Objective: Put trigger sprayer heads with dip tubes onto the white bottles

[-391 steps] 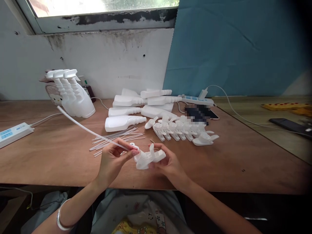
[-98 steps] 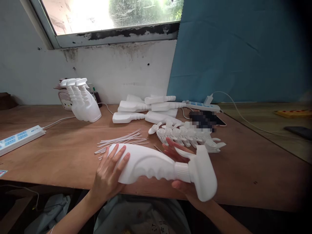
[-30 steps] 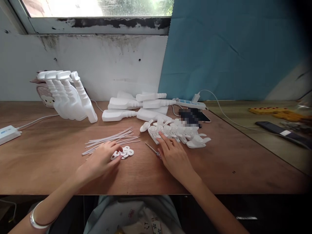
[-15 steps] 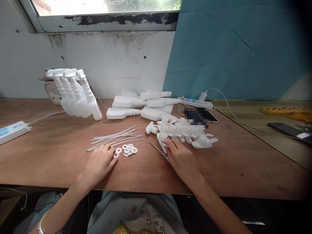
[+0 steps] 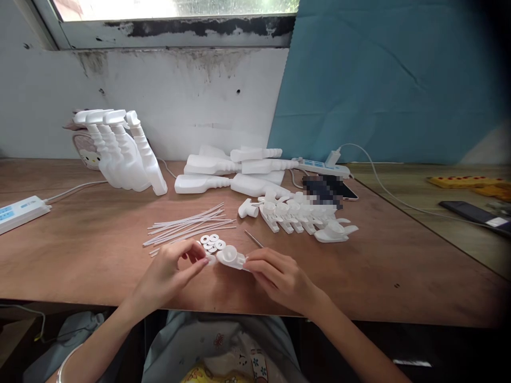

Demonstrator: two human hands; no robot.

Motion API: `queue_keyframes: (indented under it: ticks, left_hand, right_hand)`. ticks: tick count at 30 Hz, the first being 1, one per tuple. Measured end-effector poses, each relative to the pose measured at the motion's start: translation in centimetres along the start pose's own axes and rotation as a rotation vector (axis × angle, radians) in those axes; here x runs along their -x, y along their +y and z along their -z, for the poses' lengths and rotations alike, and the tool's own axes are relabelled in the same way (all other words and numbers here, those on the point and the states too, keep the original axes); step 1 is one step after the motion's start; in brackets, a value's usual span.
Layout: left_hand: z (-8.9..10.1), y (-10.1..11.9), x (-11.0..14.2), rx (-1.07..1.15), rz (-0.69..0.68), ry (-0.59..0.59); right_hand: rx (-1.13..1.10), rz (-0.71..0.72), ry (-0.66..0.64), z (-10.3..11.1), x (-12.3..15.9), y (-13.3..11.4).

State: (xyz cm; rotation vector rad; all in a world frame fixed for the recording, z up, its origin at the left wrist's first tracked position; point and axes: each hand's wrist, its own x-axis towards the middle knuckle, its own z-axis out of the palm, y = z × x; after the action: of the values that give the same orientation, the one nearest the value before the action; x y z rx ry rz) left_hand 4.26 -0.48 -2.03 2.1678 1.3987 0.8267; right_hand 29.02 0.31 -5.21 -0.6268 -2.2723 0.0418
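My left hand [image 5: 170,271] is closed in a pinch on a white washer [image 5: 211,260], just left of the part in my other hand. My right hand [image 5: 281,274] grips the narrow end of a white plastic head with a round socket [image 5: 230,256], held over the table with the socket up. Behind my fingers lies a small pile of white washers [image 5: 213,239]. Several thin white tubes [image 5: 187,226] are spread to the left of it. A thin metal-tipped tool [image 5: 254,239] lies beyond my right hand, its rear part hidden.
More white plastic heads [image 5: 295,215] lie in a row at right, beside a white T-shaped piece [image 5: 248,208]. White bottle-like pieces [image 5: 203,184] are stacked behind. White assembled pieces [image 5: 130,154] stand at left. Power strips [image 5: 24,213] and phones [image 5: 339,187] are also here.
My right hand has taken a white plastic head from the row's left end and brought it towards the middle. My left hand has lifted a washer and moved right, closer to it.
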Motion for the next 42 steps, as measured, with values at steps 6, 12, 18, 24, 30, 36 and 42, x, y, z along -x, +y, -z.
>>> queue_keyframes:
  ticks: [6,12,18,24,30,36,42]
  left_hand:
    - [-1.3,1.6,0.3,0.232,0.021,-0.092]
    - [-2.7,1.3,0.3,0.165,0.012,-0.071]
    - [-2.5,1.2,0.2,0.191,-0.131,-0.064]
    - [-3.7,0.9,0.6,0.187,-0.333,-0.085]
    - [-4.5,0.8,0.7,0.161,-0.443,-0.003]
    - [-4.5,0.4,0.7,0.058,-0.565,0.069]
    - [-4.6,0.2,0.9,-0.005,-0.653,0.059]
  right_hand:
    - [-0.139,0.049,-0.093,-0.3,0.0,-0.3]
    - [-0.166,0.051,-0.077,-0.2,-0.2,-0.4]
    - [-0.182,-0.007,-0.111,0.1,-0.2,-0.6]
    - [-0.101,0.000,-0.139,0.2,-0.1,-1.0]
    - [0.032,0.068,-0.159,-0.2,-0.3,-1.0]
    - [0.039,0.082,-0.202,-0.3,-0.3,-1.0]
    - [0.024,0.110,-0.220,0.1,-0.6,-1.1]
